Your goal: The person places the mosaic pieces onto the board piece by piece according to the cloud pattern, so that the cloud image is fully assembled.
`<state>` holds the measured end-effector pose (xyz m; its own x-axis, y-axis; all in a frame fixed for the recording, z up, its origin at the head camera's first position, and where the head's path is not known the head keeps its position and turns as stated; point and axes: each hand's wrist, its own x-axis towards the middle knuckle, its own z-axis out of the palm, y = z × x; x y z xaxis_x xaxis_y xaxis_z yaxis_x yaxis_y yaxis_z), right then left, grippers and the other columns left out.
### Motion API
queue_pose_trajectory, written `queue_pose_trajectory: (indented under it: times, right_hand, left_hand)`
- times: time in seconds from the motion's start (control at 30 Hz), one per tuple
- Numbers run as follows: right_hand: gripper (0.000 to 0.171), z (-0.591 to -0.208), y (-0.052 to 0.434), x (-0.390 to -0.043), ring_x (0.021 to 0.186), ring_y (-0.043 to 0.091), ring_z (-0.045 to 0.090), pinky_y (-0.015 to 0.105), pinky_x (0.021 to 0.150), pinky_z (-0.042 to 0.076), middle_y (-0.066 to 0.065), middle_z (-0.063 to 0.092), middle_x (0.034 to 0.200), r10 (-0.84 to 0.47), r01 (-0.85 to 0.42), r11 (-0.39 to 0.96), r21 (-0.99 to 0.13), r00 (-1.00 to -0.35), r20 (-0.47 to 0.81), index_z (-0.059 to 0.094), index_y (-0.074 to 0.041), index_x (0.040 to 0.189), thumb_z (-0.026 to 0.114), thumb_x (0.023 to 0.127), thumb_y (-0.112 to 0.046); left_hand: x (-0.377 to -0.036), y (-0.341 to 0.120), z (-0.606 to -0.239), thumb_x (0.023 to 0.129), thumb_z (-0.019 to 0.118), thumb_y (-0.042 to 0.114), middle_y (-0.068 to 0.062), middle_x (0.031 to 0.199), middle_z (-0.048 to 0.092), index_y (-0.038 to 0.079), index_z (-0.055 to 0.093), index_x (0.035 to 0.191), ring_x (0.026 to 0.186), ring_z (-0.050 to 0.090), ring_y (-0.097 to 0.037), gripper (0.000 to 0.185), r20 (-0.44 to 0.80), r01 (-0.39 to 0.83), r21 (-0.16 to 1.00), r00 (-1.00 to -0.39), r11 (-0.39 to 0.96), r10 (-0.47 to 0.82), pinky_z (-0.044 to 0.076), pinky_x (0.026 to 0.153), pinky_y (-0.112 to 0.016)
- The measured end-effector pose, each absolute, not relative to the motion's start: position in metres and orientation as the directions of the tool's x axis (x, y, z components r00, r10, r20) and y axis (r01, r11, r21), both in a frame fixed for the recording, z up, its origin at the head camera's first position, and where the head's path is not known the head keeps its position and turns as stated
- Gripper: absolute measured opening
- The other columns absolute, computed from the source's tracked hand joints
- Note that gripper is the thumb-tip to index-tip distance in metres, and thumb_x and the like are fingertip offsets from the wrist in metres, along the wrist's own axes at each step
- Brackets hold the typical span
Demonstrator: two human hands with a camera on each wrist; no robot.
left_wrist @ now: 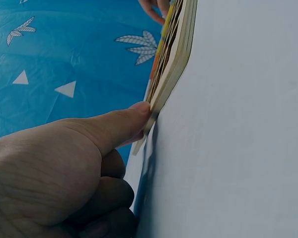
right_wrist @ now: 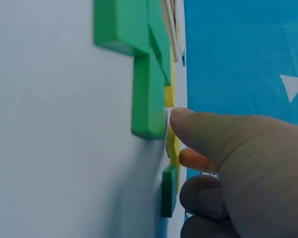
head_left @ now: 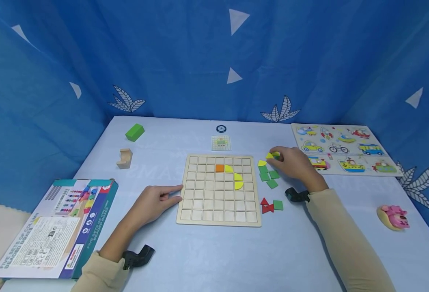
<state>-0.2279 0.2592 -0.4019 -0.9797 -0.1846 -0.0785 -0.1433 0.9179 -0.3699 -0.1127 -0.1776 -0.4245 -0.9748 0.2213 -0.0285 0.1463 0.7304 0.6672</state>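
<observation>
My left hand [head_left: 156,203] rests its index fingertip and thumb against the left edge of a wooden grid board [head_left: 199,205]; the left wrist view shows the thumb [left_wrist: 119,124] at the board's side. An orange square [head_left: 219,168] and several yellow quarter-circle pieces [head_left: 238,185] lie in its cells. Right of the board, my right hand [head_left: 291,161] pinches a yellow piece [head_left: 269,155] between thumb and index finger, over a small group of pieces. Below it are several green squares [head_left: 272,184] and another yellow piece [head_left: 262,163]. In the right wrist view, green blocks [right_wrist: 150,99] stand near the thumb tip.
Red triangles [head_left: 264,201] and a green square [head_left: 278,205] lie off the board's right side. A pattern card [head_left: 221,143] and black disc [head_left: 221,128] sit behind. Around are a vehicle puzzle [head_left: 340,158], pink toy [head_left: 395,217], green block [head_left: 135,132], wooden block [head_left: 125,158] and box [head_left: 53,227].
</observation>
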Motion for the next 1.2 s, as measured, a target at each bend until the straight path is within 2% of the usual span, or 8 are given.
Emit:
queue_pose_trajectory:
  times: [0.27,0.43,0.67,0.77,0.93,1.07,1.2]
  right_hand:
    - [0.044,-0.399,0.252,-0.227,0.089,0.027,0.056,0.040,0.076,0.046,0.006,0.068,0.089,-0.206,-0.174,0.922,-0.345,-0.977,-0.058,0.069,-0.010,0.130,0.072,0.096,-0.039]
    - [0.044,-0.400,0.248,-0.227,0.090,0.027,0.057,0.041,0.078,0.049,0.009,0.072,0.096,-0.160,-0.136,0.939,-0.316,-0.986,-0.050,0.071,-0.008,0.126,0.075,0.094,-0.039]
    - [0.039,-0.398,0.241,-0.228,0.079,0.026,0.059,0.036,0.068,0.047,0.007,0.070,0.083,-0.171,-0.151,0.950,-0.272,-0.984,-0.052,0.072,-0.001,0.120,0.072,0.094,-0.030]
    - [0.036,-0.393,0.238,-0.228,0.074,0.023,0.056,0.034,0.061,0.045,0.005,0.066,0.077,-0.220,-0.199,0.940,-0.277,-0.975,-0.044,0.073,-0.004,0.119,0.073,0.092,-0.027]
    - [0.031,-0.382,0.221,-0.227,0.058,0.019,0.050,0.031,0.051,0.037,0.001,0.053,0.063,-0.392,-0.361,0.856,-0.370,-0.920,-0.010,0.075,-0.010,0.118,0.076,0.091,-0.025]
    - [0.032,-0.377,0.193,-0.225,0.054,0.016,0.048,0.030,0.049,0.033,-0.002,0.049,0.061,-0.505,-0.461,0.791,-0.403,-0.863,-0.004,0.075,-0.013,0.119,0.077,0.091,-0.029]
    - [0.031,-0.376,0.165,-0.225,0.055,0.015,0.047,0.030,0.052,0.034,-0.003,0.049,0.062,-0.578,-0.526,0.758,-0.386,-0.816,-0.022,0.076,-0.015,0.120,0.075,0.093,-0.030]
  left_hand:
    - [-0.113,-0.178,-0.424,0.091,0.079,0.028,0.006,0.052,0.040,0.019,0.073,0.129,0.048,0.034,-0.010,0.040,-0.025,0.151,0.666,-0.974,0.731,0.225,0.028,0.047,-0.027]
    - [-0.113,-0.179,-0.423,0.091,0.079,0.029,0.005,0.052,0.040,0.019,0.073,0.129,0.048,0.035,-0.010,0.040,-0.022,0.154,0.671,-0.973,0.726,0.228,0.029,0.047,-0.027]
    - [-0.113,-0.178,-0.423,0.091,0.080,0.029,0.006,0.052,0.040,0.019,0.074,0.129,0.048,0.034,-0.010,0.040,-0.017,0.159,0.671,-0.973,0.724,0.229,0.029,0.047,-0.027]
    - [-0.113,-0.177,-0.424,0.091,0.079,0.029,0.006,0.052,0.041,0.019,0.073,0.130,0.048,0.035,-0.010,0.040,-0.020,0.161,0.673,-0.972,0.722,0.235,0.029,0.047,-0.027]
    - [-0.114,-0.177,-0.424,0.091,0.080,0.029,0.005,0.051,0.040,0.020,0.074,0.129,0.047,0.034,-0.010,0.040,-0.011,0.164,0.677,-0.973,0.718,0.232,0.029,0.047,-0.028]
    - [-0.114,-0.177,-0.424,0.091,0.080,0.029,0.005,0.051,0.040,0.020,0.074,0.129,0.047,0.034,-0.010,0.040,-0.005,0.164,0.676,-0.974,0.718,0.228,0.029,0.047,-0.028]
    - [-0.113,-0.177,-0.424,0.091,0.080,0.029,0.004,0.051,0.041,0.020,0.073,0.130,0.046,0.036,-0.012,0.041,-0.024,0.149,0.678,-0.974,0.720,0.224,0.030,0.047,-0.028]
